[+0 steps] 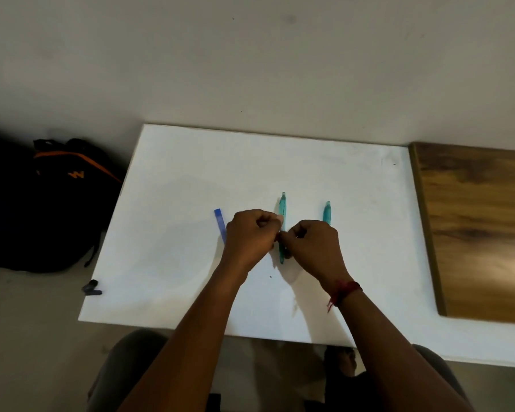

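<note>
Likely midway: pinching middle teal pen [282,203] with left hand [250,234] and right hand [312,243], blue pen [219,223] and second teal pen [327,212] laid either side.

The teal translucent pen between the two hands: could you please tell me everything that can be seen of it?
The teal translucent plastic pen is slim, with a rounded far tip and faint dark marks on its barrel. It seems to lie lengthwise on the white tabletop, pointing away from the person. The left hand and right hand pinch its middle with curled fingers, hiding that part; both ends show.
</note>
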